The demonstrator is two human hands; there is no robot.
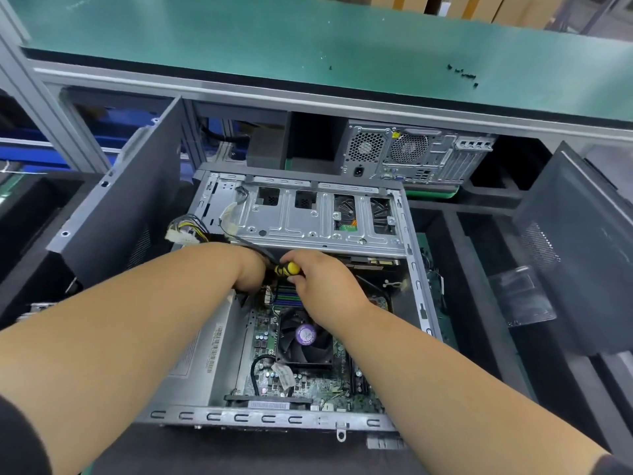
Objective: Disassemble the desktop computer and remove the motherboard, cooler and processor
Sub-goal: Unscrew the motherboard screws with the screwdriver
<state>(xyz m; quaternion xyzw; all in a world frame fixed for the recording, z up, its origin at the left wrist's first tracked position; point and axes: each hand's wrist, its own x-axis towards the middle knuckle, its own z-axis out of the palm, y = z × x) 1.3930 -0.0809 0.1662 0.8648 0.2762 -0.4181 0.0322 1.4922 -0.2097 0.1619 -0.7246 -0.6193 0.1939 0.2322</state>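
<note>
Motherboard sits flat in the open computer case, cooler on top, right hand gripping a screwdriver, left hand curl unclear; board likely stiff, fragile, lift by edges.

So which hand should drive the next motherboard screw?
Probably the right hand: it already grips the yellow-and-black screwdriver over the motherboard, beyond the cooler fan. The left hand is down among the cables, better for steadying.
</note>
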